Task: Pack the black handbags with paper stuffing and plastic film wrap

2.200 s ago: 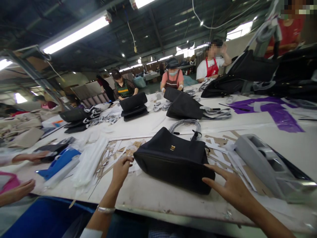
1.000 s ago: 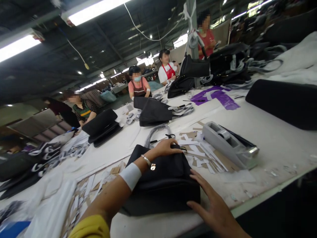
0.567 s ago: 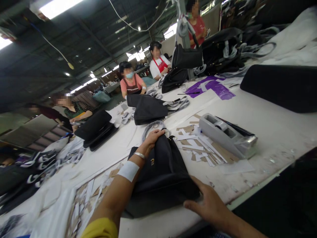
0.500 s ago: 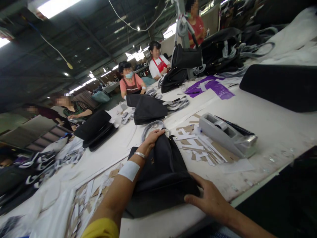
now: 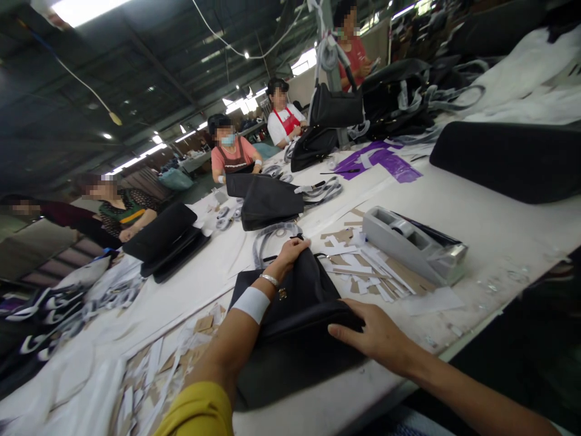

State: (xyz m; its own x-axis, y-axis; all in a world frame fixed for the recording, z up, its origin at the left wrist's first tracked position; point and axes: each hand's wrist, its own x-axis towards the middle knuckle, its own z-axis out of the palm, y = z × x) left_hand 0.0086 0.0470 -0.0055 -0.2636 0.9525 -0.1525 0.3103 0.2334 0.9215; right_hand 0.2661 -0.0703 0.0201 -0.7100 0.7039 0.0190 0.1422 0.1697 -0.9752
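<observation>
A black handbag (image 5: 299, 303) with a small gold clasp lies on the white worktable (image 5: 490, 230) in front of me. My left hand (image 5: 293, 251) reaches across it and grips its far top edge, close to the plastic-wrapped handles (image 5: 267, 236). My right hand (image 5: 372, 333) presses on the bag's near right corner with fingers curled over the edge. A white band and a bracelet sit on my left wrist.
A grey tape dispenser (image 5: 408, 242) and cardboard and paper scraps (image 5: 358, 266) lie right of the bag. More black bags (image 5: 267, 203) sit farther along the table and at the right (image 5: 503, 160). Several seated and standing workers (image 5: 231, 154) line the far side.
My left hand went from the bag's near left corner to its far top edge. My right hand closed over the near right corner, and the bag's near end has lifted and folded a little.
</observation>
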